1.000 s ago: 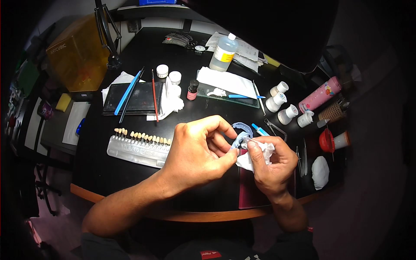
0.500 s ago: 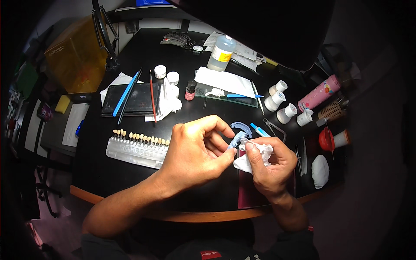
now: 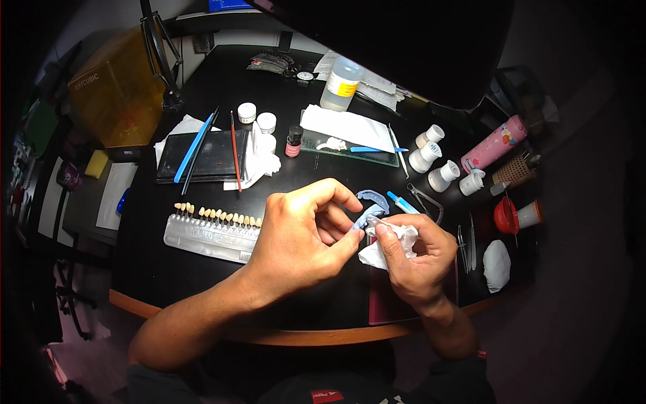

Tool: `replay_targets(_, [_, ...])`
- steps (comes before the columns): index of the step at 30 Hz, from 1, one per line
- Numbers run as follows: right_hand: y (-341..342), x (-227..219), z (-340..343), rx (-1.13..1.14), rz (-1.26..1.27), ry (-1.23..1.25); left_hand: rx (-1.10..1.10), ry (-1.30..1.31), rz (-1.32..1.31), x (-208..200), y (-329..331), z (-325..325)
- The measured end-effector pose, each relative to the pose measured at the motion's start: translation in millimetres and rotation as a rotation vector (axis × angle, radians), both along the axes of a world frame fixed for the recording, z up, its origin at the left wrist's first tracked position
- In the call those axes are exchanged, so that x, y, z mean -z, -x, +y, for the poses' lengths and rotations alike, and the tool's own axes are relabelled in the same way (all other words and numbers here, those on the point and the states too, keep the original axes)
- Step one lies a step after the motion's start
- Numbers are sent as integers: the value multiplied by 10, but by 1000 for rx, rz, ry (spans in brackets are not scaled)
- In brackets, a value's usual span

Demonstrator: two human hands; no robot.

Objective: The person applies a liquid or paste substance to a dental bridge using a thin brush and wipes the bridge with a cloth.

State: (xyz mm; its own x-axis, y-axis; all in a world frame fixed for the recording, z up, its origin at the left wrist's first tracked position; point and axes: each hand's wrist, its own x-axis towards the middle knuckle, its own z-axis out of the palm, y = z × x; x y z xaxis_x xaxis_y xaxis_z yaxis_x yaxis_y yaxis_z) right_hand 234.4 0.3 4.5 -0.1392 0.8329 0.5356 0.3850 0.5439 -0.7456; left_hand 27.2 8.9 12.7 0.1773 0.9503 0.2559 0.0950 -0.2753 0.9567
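Observation:
My left hand is curled, with thumb and fingertips at the near end of a blue-grey dental mould, which it appears to grip. The curved arch of the mould, toothed along its edge, shows beyond the fingertips; whether it is one piece or two I cannot tell. In my right hand is a crumpled white tissue, pinched under the thumb and pressed close to the mould and the left thumb. Left of my left hand lies a clear tooth shade guide with a row of tooth-coloured tabs.
Behind the hands stand a small dark bottle, a glass slab and a large liquid bottle. White jars, a pink tumbler and tweezers are on the right. A black case with brushes lies at left.
The tissue and right hand have shifted slightly left, the right thumb now a little closer to the mould. My left hand keeps nearly the same pose.

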Motion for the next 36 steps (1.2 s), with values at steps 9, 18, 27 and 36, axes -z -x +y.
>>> replay_targets(9, [-2,5,9,-17,-27,-20,2,-8,-8,-2,0,-6])
replay_targets(18, [-7,4,10,-3,-30,-15,1,0,-6,-8,-3,-10])
replay_targets(27, [-20,-77,-21,-35,52,78,-10,-36,11,1,-2,-17])
replay_targets(36, [9,-10,21,-62,57,103,-128,-374,205,106,-67,-38])
